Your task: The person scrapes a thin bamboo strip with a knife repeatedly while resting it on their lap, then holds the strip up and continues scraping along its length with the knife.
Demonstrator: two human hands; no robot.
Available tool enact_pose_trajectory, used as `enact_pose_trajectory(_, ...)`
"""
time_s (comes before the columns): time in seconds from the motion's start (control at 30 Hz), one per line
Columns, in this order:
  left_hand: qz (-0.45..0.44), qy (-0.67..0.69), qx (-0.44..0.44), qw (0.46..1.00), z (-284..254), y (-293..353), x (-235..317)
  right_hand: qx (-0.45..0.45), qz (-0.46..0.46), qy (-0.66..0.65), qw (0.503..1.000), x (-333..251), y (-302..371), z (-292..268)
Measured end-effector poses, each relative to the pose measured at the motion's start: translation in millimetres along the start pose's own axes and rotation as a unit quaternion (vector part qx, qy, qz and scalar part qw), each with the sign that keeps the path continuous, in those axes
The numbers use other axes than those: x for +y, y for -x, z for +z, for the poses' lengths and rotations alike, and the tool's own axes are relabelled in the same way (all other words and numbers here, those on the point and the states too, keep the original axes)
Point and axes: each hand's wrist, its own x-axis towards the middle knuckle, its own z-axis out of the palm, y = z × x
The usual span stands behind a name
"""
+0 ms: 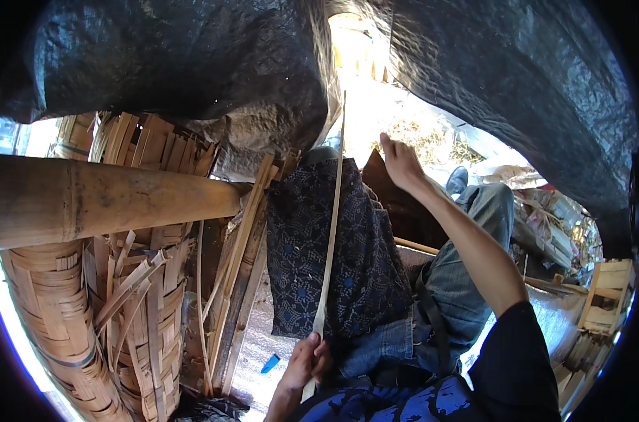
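Note:
My left hand (309,360), low in the middle, is closed around a long, thin bamboo strip (333,232). The strip runs away from me over a dark patterned cloth (369,274) draped on my left leg, and its far end reaches the bright gap ahead. My right hand (402,163) is raised to the right of the strip and apart from it, with the arm stretched forward. Its fingers are curled together; whether anything is in them I cannot make out. Just below that hand is a dark brown pointed surface (397,204) beside my leg.
A thick bamboo pole (108,200) juts in from the left. Woven bamboo rolls (55,309) and split bamboo pieces (242,260) stand beneath it. Dark sheeting (502,77) hangs overhead. A small blue object (270,363) lies on the floor, and a wooden crate (608,295) is at far right.

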Motion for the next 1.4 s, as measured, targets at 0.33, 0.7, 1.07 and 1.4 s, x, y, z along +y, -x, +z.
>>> enact_pose_trajectory(0.33,-0.046,0.047,-0.03,0.997,3.7,-29.3,30.0,-0.16,-0.175,-0.003,0.971,-22.4,113.1,-9.1)
enact_pose_trajectory(0.7,-0.082,0.185,-0.013,0.979,13.9,-21.5,21.7,-0.158,-0.183,-0.02,0.97,-22.5,102.8,7.2)
enact_pose_trajectory(1.07,-0.083,0.228,0.008,0.97,19.0,-10.3,21.2,-0.172,-0.177,-0.008,0.969,-22.2,98.2,13.0)
enact_pose_trajectory(1.4,-0.096,0.176,0.036,0.979,19.8,15.6,15.3,-0.172,-0.06,-0.02,0.983,33.6,3.9,37.1)
